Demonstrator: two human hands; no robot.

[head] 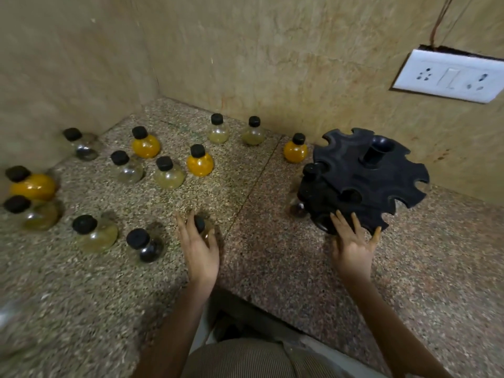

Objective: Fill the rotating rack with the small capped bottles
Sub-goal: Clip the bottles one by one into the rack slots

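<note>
Black rotating rack (365, 181) on the right side of the bench (272, 268), close to the back wall (272, 64). Round flat top with cut-out slots all around the edge and a short tube sticking up in the middle. One black cap (311, 170) showing in a slot on the left side of the rack, with a bit of glass lower down under it.

Right hand (353, 241) open, fingers straight and spread, fingertips touching the near edge of the rack. Left hand (200, 249) curled around one small bottle (199, 224), low down and to the left of the rack. Only its dark cap and a little glass peeking out between the fingers. Hard to tell if that bottle sits on the bench or is lifted off it.

Twelve more small capped bottles (168, 175) standing loose on the left part of the bench, all with black caps and round bellies. Four orange-yellow ones: one (295, 152) just beside the rack, two (200, 165) near the middle, one (32, 186) far out at the left edge. One dark bottle (150, 251) near the left hand. The others clear or pale yellow, two of them (218, 133) back by the wall.

White socket plate (450, 76) up on the wall, above and to the right of the rack.
</note>
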